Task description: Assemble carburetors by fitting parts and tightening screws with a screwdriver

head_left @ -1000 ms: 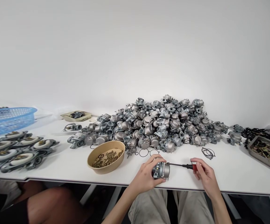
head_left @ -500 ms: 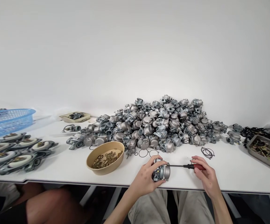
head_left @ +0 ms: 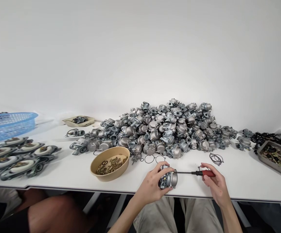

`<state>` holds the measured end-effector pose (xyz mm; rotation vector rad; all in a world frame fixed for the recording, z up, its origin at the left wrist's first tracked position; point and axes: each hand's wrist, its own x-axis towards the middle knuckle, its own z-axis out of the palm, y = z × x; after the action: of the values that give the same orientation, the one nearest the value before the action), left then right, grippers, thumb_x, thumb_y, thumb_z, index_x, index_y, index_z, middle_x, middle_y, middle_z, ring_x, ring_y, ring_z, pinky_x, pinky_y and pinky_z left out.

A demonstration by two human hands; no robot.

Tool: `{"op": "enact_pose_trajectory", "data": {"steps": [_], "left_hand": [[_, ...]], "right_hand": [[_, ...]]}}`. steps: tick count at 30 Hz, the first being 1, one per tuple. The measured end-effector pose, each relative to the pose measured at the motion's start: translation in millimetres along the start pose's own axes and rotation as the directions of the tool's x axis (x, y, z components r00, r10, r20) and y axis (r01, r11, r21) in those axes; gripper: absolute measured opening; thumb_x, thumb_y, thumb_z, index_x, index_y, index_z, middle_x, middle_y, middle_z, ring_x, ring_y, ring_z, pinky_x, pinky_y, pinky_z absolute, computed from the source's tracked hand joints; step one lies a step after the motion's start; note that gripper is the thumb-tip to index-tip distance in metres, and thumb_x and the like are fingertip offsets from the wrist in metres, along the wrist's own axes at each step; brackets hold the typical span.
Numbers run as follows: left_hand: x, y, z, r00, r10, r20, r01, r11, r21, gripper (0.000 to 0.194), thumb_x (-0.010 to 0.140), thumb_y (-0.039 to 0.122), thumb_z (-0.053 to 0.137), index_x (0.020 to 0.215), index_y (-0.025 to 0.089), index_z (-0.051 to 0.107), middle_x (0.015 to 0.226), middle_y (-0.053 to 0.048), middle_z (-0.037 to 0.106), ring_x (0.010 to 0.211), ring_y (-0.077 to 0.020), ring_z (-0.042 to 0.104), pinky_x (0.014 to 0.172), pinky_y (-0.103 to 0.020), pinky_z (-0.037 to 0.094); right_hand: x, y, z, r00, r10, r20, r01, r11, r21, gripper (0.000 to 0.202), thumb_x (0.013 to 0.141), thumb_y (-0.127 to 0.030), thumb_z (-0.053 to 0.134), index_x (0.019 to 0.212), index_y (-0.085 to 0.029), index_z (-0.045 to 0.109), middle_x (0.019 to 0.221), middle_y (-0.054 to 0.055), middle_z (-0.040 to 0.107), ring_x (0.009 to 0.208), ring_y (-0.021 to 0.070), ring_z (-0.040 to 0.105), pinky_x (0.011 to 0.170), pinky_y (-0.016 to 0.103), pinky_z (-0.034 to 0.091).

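My left hand (head_left: 152, 182) is closed around a grey metal carburetor (head_left: 173, 180) at the table's front edge, its rounded bowl facing right. In my right hand (head_left: 217, 184) is a screwdriver (head_left: 208, 173) with a red and black handle, held between thumb and fingers. Its thin dark shaft lies level and points left, with the tip at the upper edge of the carburetor's bowl. Whether the tip sits in a screw is too small to tell. Just behind the hands, thin black rubber rings (head_left: 216, 159) lie on the white table.
A large heap of carburetors (head_left: 155, 129) fills the table's back. To the left stand a tan bowl (head_left: 94, 168) of brass-coloured parts, white-ringed carburetors (head_left: 21, 166) and a blue basket (head_left: 21, 124). A metal tray (head_left: 264, 157) of small parts is at right. Another person's leg (head_left: 55, 210) shows lower left.
The fingers of my right hand have shifted slightly on the screwdriver's handle, showing more of its red part. My left hand and the carburetor have hardly moved.
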<state>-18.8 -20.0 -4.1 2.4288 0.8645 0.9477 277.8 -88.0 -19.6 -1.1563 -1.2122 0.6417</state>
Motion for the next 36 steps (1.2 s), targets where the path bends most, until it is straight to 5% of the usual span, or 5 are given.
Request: {"op": "enact_pose_trajectory", "data": {"steps": [4,14,19,30,36], "left_hand": [[0.4,-0.3,0.2,1.0,-0.006,-0.004,0.006,1.0,-0.006,0.057,0.078,0.019,0.081,0.13,0.03,0.061,0.14,-0.01,0.058,0.122,-0.0312,0.066,0.097,-0.04,0.057],[-0.8,-0.9,0.5,1.0,-0.009,-0.002,0.009,1.0,0.009,0.058,0.078,0.019,0.082,0.131,0.03,0.061,0.14,-0.01,0.058,0.123,-0.0317,0.065,0.099,-0.04,0.057],[-0.1,-0.3,-2.0,1.0,-0.029,0.012,0.029,1.0,0.008,0.059,0.077,0.017,0.082,0.13,0.03,0.061,0.141,-0.01,0.058,0.123,-0.0323,0.065,0.098,-0.041,0.058],[-0.2,2.3,-1.7,1.0,-0.027,0.004,0.027,1.0,0.002,0.058,0.078,0.018,0.08,0.131,0.03,0.061,0.141,-0.01,0.058,0.123,-0.0321,0.065,0.098,-0.04,0.057],[0.4,2.1,-2.3,0.999,-0.04,0.0,0.04,0.999,0.012,0.058,0.077,0.019,0.081,0.13,0.03,0.061,0.141,-0.009,0.058,0.122,-0.0314,0.066,0.098,-0.039,0.057]], "right_hand": [[1.4,3.8,3.9,0.992,0.124,-0.028,-0.121,0.989,0.081,0.049,0.091,-0.061,0.07,0.115,-0.02,0.078,0.073,0.004,0.065,0.055,0.0161,0.054,0.048,0.028,0.041],[4.5,-5.4,8.0,0.973,0.223,-0.063,-0.217,0.973,0.08,0.055,0.08,-0.071,0.076,0.098,-0.019,0.079,0.065,0.002,0.06,0.052,0.0135,0.047,0.044,0.024,0.035],[5.3,-4.9,12.2,0.967,0.235,-0.102,-0.231,0.971,0.056,0.06,0.08,-0.078,0.07,0.082,-0.018,0.074,0.048,-0.006,0.04,0.044,0.011,0.034,0.04,0.023,0.027],[2.5,-7.3,4.2,0.998,0.062,0.019,-0.063,0.994,0.085,0.045,0.084,-0.057,0.078,0.111,-0.021,0.075,0.083,0.005,0.065,0.056,0.0135,0.047,0.05,0.027,0.041],[3.3,-5.3,8.7,0.98,0.198,-0.014,-0.197,0.978,0.062,0.051,0.084,-0.07,0.072,0.085,-0.019,0.075,0.057,-0.001,0.05,0.048,0.0137,0.042,0.039,0.023,0.026]]}}
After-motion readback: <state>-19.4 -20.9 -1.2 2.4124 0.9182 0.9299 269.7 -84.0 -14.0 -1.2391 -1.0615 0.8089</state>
